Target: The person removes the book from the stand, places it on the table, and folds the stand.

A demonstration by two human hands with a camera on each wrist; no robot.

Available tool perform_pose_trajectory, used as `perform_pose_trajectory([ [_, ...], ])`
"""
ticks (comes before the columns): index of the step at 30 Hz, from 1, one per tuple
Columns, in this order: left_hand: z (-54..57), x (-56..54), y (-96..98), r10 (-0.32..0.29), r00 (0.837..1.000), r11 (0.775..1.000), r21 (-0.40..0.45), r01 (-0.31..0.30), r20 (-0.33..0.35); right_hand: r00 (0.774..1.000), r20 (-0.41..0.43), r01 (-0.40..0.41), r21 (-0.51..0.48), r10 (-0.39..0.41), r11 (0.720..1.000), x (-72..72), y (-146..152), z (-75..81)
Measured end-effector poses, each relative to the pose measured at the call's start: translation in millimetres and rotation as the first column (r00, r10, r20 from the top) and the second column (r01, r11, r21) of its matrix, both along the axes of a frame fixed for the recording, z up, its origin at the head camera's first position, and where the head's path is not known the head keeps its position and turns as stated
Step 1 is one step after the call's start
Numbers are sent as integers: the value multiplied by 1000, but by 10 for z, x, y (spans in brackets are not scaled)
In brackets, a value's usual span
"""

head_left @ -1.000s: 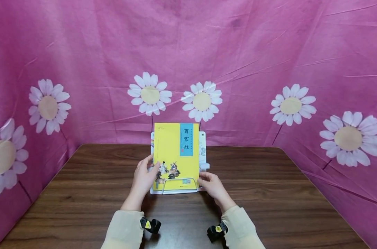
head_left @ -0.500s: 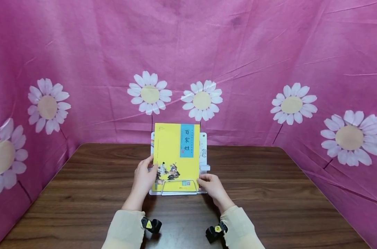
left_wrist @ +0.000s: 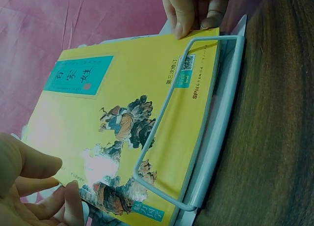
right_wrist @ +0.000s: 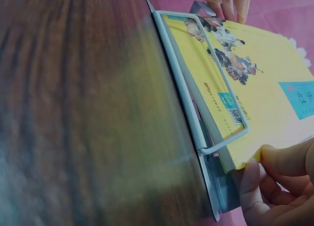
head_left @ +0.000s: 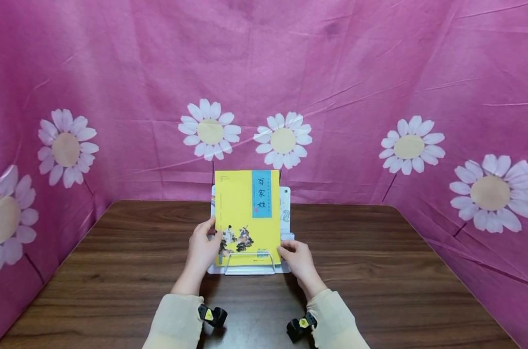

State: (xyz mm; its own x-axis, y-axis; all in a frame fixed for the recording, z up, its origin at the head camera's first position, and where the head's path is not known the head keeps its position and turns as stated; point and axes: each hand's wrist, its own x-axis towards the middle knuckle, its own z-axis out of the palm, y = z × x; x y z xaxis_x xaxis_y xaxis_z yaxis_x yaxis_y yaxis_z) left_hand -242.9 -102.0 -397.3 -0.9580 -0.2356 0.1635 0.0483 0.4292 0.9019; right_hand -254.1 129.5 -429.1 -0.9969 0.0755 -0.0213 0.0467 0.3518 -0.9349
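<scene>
A yellow book [head_left: 242, 203] with a blue title panel leans upright on a white book stand [head_left: 285, 213]. The stand's wire page holder [head_left: 249, 271] crosses in front of the book's lower part. My left hand [head_left: 205, 245] pinches the book's left edge between thumb and fingers. Low on the right edge, my right hand [head_left: 298, 257] pinches the corner area, its thumb on the cover in the right wrist view. A narrow gap shows between the book's bottom edge and the stand's ledge [left_wrist: 208, 157].
The stand is on a dark wooden table [head_left: 116, 271]. Behind the table hangs a pink cloth [head_left: 333, 63] printed with white daisies. A small white clip [head_left: 287, 236] juts from the stand's right side.
The book has risen slightly against the stand, its top edge higher and its bottom further above the wire's base. Both hands keep their hold on its edges.
</scene>
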Motion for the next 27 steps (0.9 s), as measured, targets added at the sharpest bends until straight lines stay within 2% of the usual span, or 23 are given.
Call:
perform_pose_trajectory([
  [4,0,-2,-6,2,1000,1000,15,-2,-5,999,-22,28,14,-28,1000,2,-18,11],
  [10,17,6,-11,-16,1000,998,58,16,-9,998,-29,55,-15,-55,998,6,-32,-17],
  [18,26,-19,2,-66,998,982,176,68,-16,998,-31,57,-49,-58,997,26,-29,-27],
  [21,-7,-32,-30,-66,998,963,261,68,-19,998,-36,58,-69,-60,996,35,-38,-23],
  [25,-72,-58,-73,-65,998,914,401,59,3,997,-35,66,-114,-70,991,42,-54,-24],
  [27,-93,-66,-69,-62,998,915,401,51,14,997,-31,70,-129,-75,989,43,-59,-23],
])
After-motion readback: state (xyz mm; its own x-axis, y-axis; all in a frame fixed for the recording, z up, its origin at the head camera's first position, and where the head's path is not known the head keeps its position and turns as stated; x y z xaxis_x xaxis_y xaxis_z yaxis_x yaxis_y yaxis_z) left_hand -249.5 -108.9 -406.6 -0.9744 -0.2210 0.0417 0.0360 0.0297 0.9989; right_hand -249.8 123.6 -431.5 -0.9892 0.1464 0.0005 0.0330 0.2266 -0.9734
